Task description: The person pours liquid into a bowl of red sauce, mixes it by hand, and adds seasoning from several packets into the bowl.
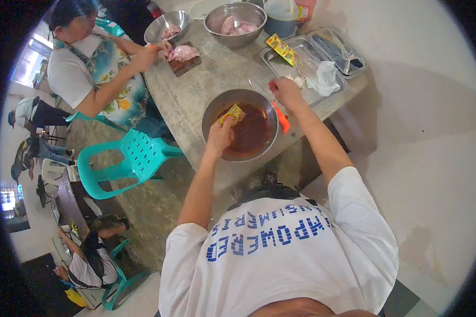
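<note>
My left hand [219, 136] grips a small yellow sachet [233, 114] over the steel bowl [206, 115], which holds a dark reddish-brown liquid [250, 134]. Up and to the right, my right hand [287, 93] is above the near edge of a rectangular metal tray [307, 47]. Its fingertips look reddish, and whether they pinch something is not clear. Between the bowl and my right arm lies a knife with an orange handle [281, 118], its blade partly hidden. On the tray are a yellow strip of printed packets [282, 49] and a crumpled clear plastic bag [325, 79].
A co-worker [103, 75] handles raw meat [183, 53] on a wooden block [182, 68] across the table's left corner. Two steel bowls of meat [235, 37] [166, 27] and a lidded tub [279, 20] stand farther back. A teal plastic chair [142, 152] stands left.
</note>
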`<state>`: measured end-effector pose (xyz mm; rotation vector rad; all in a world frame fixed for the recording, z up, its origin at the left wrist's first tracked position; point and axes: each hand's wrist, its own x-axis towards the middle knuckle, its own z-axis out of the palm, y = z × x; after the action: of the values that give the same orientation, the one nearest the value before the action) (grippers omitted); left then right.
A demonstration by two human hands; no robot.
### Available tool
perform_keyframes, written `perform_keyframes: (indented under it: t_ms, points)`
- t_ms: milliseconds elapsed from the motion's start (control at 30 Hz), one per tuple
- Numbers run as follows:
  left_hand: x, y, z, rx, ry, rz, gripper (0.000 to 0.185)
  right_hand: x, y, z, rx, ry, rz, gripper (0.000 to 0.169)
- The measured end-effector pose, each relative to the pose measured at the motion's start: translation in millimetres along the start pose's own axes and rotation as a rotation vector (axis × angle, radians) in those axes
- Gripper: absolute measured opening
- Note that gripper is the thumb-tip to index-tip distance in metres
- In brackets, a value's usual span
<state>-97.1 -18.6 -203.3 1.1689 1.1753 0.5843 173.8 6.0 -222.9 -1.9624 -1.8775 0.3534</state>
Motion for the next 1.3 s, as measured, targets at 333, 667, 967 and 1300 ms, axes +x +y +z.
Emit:
perform_keyframes:
  t_ms: [333,667,967,1300]
  points:
    - [15,-1,4,-0.153,-0.088,0.066,0.025,-27,-82,0,0.226,-0.133,-0.237,0.021]
    - [31,-28,-25,0.481,-0.012,0.345,0.025,-38,-94,0,0.140,-0.031,-0.188,0.016]
    - [16,-11,-20,0.415,-0.026,0.410,0.022,-41,-102,13,0.220,0.027,-0.159,0.015]
    - [4,8,-29,0.627,0.108,0.676,0.024,-46,-115,-8,0.103,-0.011,-0.190,0.016]
